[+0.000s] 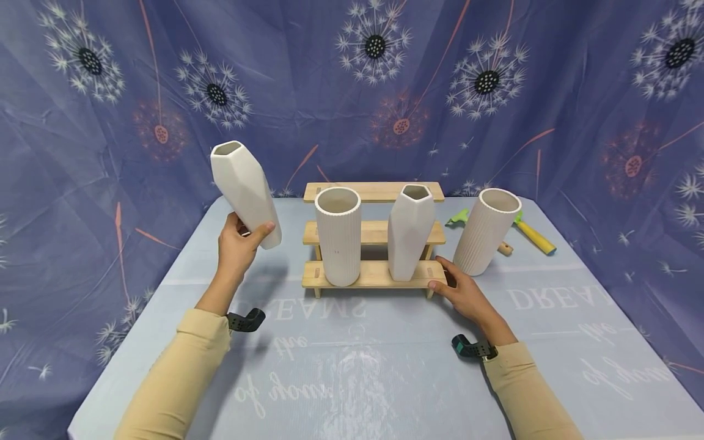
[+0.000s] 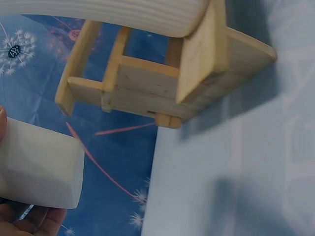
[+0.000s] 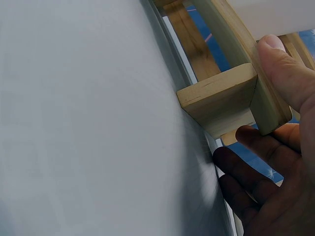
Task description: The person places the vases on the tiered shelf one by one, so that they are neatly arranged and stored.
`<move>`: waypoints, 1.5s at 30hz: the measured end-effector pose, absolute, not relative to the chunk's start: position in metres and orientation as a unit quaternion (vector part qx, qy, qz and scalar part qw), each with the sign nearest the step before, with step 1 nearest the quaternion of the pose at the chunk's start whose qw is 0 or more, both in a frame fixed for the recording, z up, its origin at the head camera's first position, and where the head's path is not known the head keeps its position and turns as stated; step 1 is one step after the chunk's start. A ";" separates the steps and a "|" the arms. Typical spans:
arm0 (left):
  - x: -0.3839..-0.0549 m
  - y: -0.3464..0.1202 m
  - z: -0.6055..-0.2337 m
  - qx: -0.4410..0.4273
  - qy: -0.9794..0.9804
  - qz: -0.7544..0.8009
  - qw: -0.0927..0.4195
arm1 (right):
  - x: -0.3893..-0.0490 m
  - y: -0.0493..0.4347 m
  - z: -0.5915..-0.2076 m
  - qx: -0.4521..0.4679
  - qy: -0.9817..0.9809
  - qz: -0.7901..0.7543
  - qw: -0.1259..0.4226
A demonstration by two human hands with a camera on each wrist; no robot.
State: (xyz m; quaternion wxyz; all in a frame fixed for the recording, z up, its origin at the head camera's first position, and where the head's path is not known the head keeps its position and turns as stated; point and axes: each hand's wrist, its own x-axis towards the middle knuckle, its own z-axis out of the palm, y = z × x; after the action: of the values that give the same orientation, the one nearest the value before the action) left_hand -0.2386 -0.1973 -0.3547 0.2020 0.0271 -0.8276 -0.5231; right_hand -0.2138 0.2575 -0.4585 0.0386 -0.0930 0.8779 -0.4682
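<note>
My left hand point(image 1: 235, 247) grips a white faceted vase point(image 1: 245, 192) near its base, holding it tilted above the table's left side. In the left wrist view the vase's lower end point(image 2: 42, 164) shows between thumb and fingers. At the middle stands a three-step wooden rack point(image 1: 375, 272). Its lowest step bears a white ribbed cylinder vase point(image 1: 339, 247) and a second faceted vase point(image 1: 409, 235). My right hand point(image 1: 466, 297) pinches the right end of that lowest step, thumb on top and fingers beneath; the right wrist view shows the step's end point(image 3: 268, 105) there.
Right of the rack a second ribbed vase point(image 1: 484, 235) stands on the table point(image 1: 357, 379). Behind it lie a yellow-handled tool point(image 1: 536, 237) and a green-headed tool point(image 1: 458, 217), both partly hidden. A blue dandelion-print cloth point(image 1: 308, 91) hangs behind.
</note>
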 end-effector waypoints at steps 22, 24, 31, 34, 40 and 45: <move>-0.261 -0.171 -0.304 -0.037 -0.820 -0.539 0.189 | -0.216 0.260 -0.459 -0.097 0.876 -0.470 0.035; -0.263 -0.167 -0.300 -0.043 -0.818 -0.542 0.188 | -0.216 0.260 -0.459 -0.097 0.877 -0.470 0.034; -0.272 -0.155 -0.289 -0.056 -0.814 -0.551 0.177 | -0.214 0.260 -0.459 -0.094 0.877 -0.469 0.037; -0.277 -0.150 -0.287 -0.055 -0.816 -0.549 0.175 | -0.214 0.259 -0.459 -0.095 0.877 -0.469 0.035; -0.285 -0.140 -0.281 -0.057 -0.818 -0.548 0.162 | -0.213 0.258 -0.459 -0.098 0.876 -0.471 0.033; -0.291 -0.133 -0.279 -0.062 -0.815 -0.557 0.147 | -0.214 0.258 -0.461 -0.100 0.875 -0.472 0.032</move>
State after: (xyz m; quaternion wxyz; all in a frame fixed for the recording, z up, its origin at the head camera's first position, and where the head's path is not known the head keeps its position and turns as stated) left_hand -0.2913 -0.1328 -0.2791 0.1471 -0.0624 -0.8147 -0.5574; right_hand -0.2137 0.2581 -0.4608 0.0323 -0.0995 0.8752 -0.4723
